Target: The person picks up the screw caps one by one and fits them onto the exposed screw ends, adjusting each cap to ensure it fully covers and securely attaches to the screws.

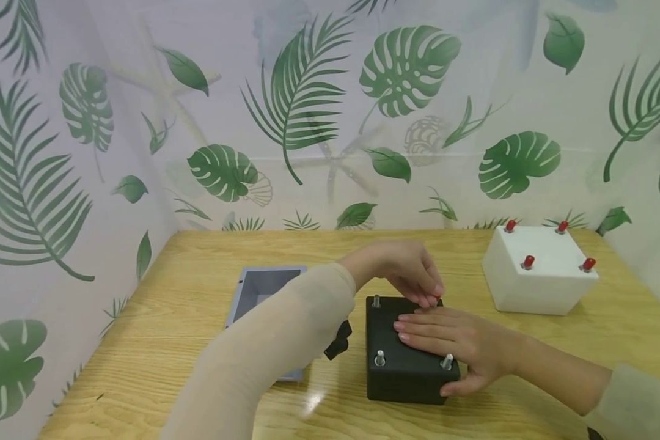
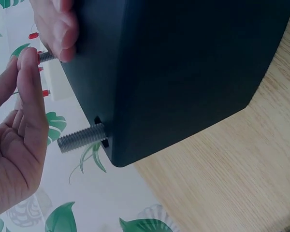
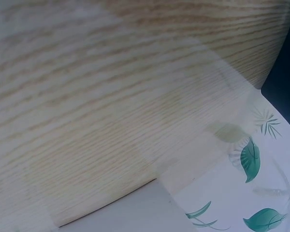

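A black box (image 1: 412,391) stands on the table with upright metal bolts (image 1: 380,358) at its top corners. At its far right corner my left hand (image 1: 409,273) pinches a small red cap (image 1: 437,298) between thumb and fingertips, at the top of the bolt there. The left wrist view shows those fingers at the end of the threaded bolt (image 2: 47,56), with a bare bolt (image 2: 81,137) nearer the camera. My right hand (image 1: 464,339) rests on the box, fingers straight across its top and thumb by the near right corner. The right wrist view does not show that hand.
A white box (image 1: 539,287) with red caps (image 1: 528,262) on its corner posts stands at the back right. A grey tray (image 1: 236,299) lies to the left, partly behind my left sleeve (image 1: 275,336). Leaf-patterned cloth (image 1: 308,201) hangs behind the wooden table (image 1: 143,342).
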A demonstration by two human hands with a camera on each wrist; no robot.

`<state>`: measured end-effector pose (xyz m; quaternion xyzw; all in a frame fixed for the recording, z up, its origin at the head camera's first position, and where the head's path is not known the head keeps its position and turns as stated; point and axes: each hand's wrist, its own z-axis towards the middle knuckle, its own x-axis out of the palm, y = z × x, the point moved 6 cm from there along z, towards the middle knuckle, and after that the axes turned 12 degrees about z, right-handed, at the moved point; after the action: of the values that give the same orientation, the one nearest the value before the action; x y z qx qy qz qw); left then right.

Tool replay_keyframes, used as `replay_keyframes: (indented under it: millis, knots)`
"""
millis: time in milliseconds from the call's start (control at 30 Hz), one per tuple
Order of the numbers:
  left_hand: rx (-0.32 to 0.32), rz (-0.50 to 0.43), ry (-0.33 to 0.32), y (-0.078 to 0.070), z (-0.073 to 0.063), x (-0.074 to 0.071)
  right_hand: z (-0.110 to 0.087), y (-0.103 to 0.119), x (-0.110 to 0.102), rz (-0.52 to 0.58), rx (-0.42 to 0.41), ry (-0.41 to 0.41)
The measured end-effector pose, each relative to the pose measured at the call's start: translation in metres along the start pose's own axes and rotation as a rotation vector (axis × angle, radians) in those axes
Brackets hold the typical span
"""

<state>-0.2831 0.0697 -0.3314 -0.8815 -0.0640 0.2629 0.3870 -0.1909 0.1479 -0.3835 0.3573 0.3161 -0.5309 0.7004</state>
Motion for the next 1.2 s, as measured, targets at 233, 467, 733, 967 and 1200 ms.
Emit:
replay_keyframes:
  millis: [233,467,733,967,1200]
  knots:
    - [0.018,0.014,-0.018,0.0016,-0.0004,-0.0036,0.0030,0.0004,-0.0018,-0.001,-0.001,0.001]
    - [0.037,0.040,-0.036,0.0009,-0.0016,-0.0050,0.0031,0.0006,-0.0019,-0.010,0.000,-0.002]
    - [0.023,0.043,-0.039,0.0024,0.0002,-0.0056,0.0016,0.0003,-0.0006,-0.020,-0.004,-0.011]
    - [0.023,0.033,-0.033,0.0028,0.0007,-0.0055,0.0013,0.0005,0.0000,-0.022,-0.003,-0.012]
    - [0.030,0.025,-0.023,0.0028,0.0005,-0.0052,0.0011,0.0004,0.0003,-0.018,-0.001,-0.009]
